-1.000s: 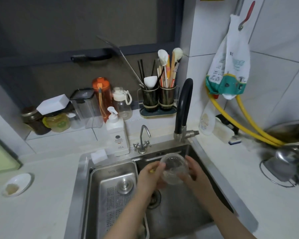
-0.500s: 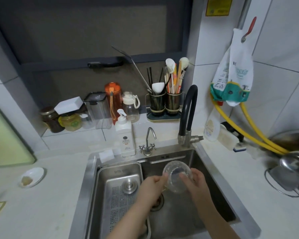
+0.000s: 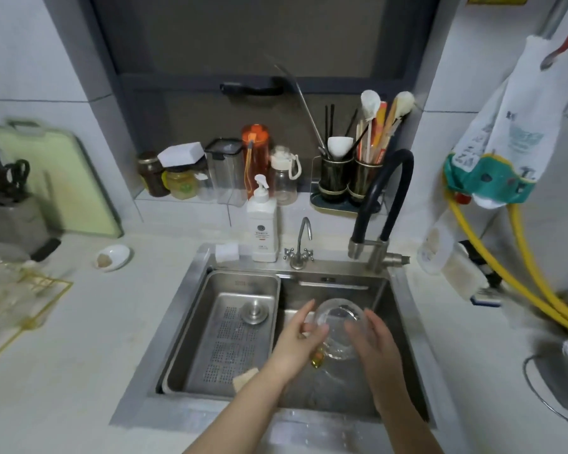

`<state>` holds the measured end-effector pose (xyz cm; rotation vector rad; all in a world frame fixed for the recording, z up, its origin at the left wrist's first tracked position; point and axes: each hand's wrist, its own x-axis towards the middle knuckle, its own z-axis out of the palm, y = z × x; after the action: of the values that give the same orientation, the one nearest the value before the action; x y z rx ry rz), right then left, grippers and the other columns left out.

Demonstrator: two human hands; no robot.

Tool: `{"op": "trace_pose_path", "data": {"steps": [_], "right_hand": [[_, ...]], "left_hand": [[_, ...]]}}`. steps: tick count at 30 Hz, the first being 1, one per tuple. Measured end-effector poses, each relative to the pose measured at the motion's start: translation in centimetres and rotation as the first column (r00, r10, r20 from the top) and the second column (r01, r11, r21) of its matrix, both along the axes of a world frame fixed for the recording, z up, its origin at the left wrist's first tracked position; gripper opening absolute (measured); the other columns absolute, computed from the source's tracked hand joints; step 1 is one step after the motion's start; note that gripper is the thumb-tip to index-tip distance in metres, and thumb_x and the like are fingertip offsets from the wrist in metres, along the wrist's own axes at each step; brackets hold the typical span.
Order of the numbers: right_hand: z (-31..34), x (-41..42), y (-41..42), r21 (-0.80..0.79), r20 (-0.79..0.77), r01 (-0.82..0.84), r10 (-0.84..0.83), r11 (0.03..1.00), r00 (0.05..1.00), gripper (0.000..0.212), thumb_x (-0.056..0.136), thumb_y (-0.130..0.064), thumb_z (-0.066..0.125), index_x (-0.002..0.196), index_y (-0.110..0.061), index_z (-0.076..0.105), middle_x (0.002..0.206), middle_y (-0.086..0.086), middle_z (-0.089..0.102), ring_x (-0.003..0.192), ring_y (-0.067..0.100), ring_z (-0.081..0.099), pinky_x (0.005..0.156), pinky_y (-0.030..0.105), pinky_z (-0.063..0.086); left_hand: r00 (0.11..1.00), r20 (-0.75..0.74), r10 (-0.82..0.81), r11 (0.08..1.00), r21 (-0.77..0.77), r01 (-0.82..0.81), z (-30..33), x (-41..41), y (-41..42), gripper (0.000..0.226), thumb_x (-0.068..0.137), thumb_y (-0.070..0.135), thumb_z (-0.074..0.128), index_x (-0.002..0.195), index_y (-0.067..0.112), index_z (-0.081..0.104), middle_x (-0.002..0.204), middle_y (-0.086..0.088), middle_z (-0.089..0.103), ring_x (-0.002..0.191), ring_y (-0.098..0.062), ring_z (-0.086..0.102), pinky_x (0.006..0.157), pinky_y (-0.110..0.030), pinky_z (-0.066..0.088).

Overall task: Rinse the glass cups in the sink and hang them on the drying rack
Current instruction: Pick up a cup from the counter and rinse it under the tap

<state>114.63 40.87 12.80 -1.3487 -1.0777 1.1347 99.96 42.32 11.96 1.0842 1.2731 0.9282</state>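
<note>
A clear glass cup [image 3: 340,326] with an amber handle is held over the steel sink [image 3: 404,309], its mouth tilted toward me. My left hand [image 3: 297,342] grips the cup's left side near the handle. My right hand [image 3: 373,339] rests against the cup's right side with fingers fairly straight. The gold wire drying rack [image 3: 30,303] stands on the counter at the far left, with several blurred clear glass cups on it. No water stream shows under the black tap [image 3: 384,204].
A perforated steel drain tray [image 3: 230,335] fills the sink's left half. Behind the sink stand a soap bottle [image 3: 263,224], a small chrome tap [image 3: 300,247], jars and utensil holders [image 3: 348,178]. A small white dish [image 3: 114,257], green cutting board [image 3: 56,181] and knife block [image 3: 10,211] stand left.
The view has swung left and down, bringing the drying rack and cutting board into sight. Both hands keep the cup over the sink, and the right hand's fingers have loosened on it.
</note>
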Motion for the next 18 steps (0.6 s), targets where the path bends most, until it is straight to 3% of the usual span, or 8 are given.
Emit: {"op": "trace_pose_path", "data": {"steps": [3,5,7,9,11,13,16,18], "right_hand": [[-0.5,-0.3,-0.2,0.016,0.008,0.035,-0.035,0.999,0.999,0.017,0.083,-0.02,0.069,0.086,-0.029,0.054,0.094,-0.008,0.062,0.084,0.008,0.06,0.066,0.022,0.042],[-1.1,-0.5,-0.2,0.016,0.032,0.003,-0.003,1.0,0.999,0.017,0.082,-0.022,0.07,0.094,-0.029,0.059,0.094,-0.01,0.064,0.087,0.007,0.062,0.068,0.02,0.042],[-2.0,-0.8,-0.3,-0.01,0.038,-0.038,0.038,0.999,0.999,0.029,0.082,-0.023,0.071,0.108,-0.026,0.06,0.102,-0.012,0.065,0.093,0.004,0.062,0.072,0.019,0.043],[-2.7,-0.9,-0.4,-0.041,0.054,-0.058,0.061,0.997,0.997,0.036,0.082,-0.026,0.071,0.114,-0.031,0.055,0.107,-0.018,0.061,0.096,-0.003,0.058,0.077,0.019,0.044],[-3.1,-1.1,-0.6,-0.065,0.091,-0.065,0.071,0.996,0.993,0.04,0.081,-0.032,0.071,0.118,-0.034,0.055,0.11,-0.019,0.061,0.1,0.001,0.058,0.084,0.027,0.047],[-3.0,-1.5,-0.7,-0.078,0.115,-0.07,0.079,0.994,0.99,0.04,0.082,-0.031,0.07,0.119,-0.033,0.055,0.108,-0.019,0.062,0.1,0.003,0.059,0.079,0.025,0.046],[-2.6,-2.9,-0.7,-0.077,0.085,-0.098,0.104,0.992,0.991,0.038,0.083,-0.024,0.069,0.118,-0.029,0.055,0.106,-0.015,0.063,0.093,0.0,0.058,0.071,0.02,0.042],[-1.9,-4.5,-0.8,-0.068,0.067,-0.12,0.125,0.99,0.99,0.039,0.083,-0.02,0.07,0.117,-0.027,0.053,0.103,-0.015,0.061,0.089,0.0,0.057,0.075,0.023,0.043]], "left_hand": [[0.997,0.035,0.068,0.997,-0.035,-0.067,-0.8,0.6,-0.7,0.078,0.075,0.039,0.075,0.143,0.031,0.039,0.123,-0.016,0.057,0.117,-0.026,0.057,0.102,-0.042,0.045],[0.993,0.03,0.115,0.993,-0.032,-0.114,-1.4,0.8,-1.0,0.066,0.084,0.027,0.072,0.141,0.031,0.041,0.129,-0.02,0.055,0.116,-0.025,0.058,0.101,-0.043,0.045],[0.983,0.048,0.175,0.984,-0.049,-0.172,-1.7,0.9,-1.3,0.057,0.086,0.021,0.07,0.137,0.03,0.046,0.108,-0.014,0.064,0.092,-0.019,0.062,0.091,-0.042,0.05],[0.973,0.066,0.221,0.974,-0.071,-0.216,-2.0,0.9,-1.4,0.05,0.086,0.018,0.07,0.131,0.026,0.05,0.099,-0.007,0.063,0.086,-0.019,0.062,0.088,-0.043,0.053],[0.968,0.069,0.24,0.97,-0.064,-0.236,-2.0,0.8,-1.6,0.041,0.085,0.014,0.07,0.12,0.03,0.053,0.104,-0.007,0.065,0.091,-0.022,0.065,0.09,-0.042,0.053],[0.968,0.068,0.243,0.97,-0.05,-0.24,-1.9,0.5,-1.8,0.038,0.086,0.013,0.07,0.113,0.032,0.052,0.105,-0.006,0.065,0.094,-0.022,0.065,0.091,-0.041,0.054],[0.96,0.064,0.271,0.961,-0.07,-0.267,-2.1,-0.9,-2.1,0.042,0.085,0.014,0.071,0.121,0.025,0.051,0.112,-0.01,0.065,0.099,-0.026,0.066,0.091,-0.043,0.054],[0.947,0.092,0.306,0.95,-0.085,-0.299,-2.0,-2.6,-2.4,0.048,0.083,0.015,0.072,0.126,0.021,0.051,0.117,-0.012,0.064,0.105,-0.03,0.065,0.092,-0.047,0.053]]}}
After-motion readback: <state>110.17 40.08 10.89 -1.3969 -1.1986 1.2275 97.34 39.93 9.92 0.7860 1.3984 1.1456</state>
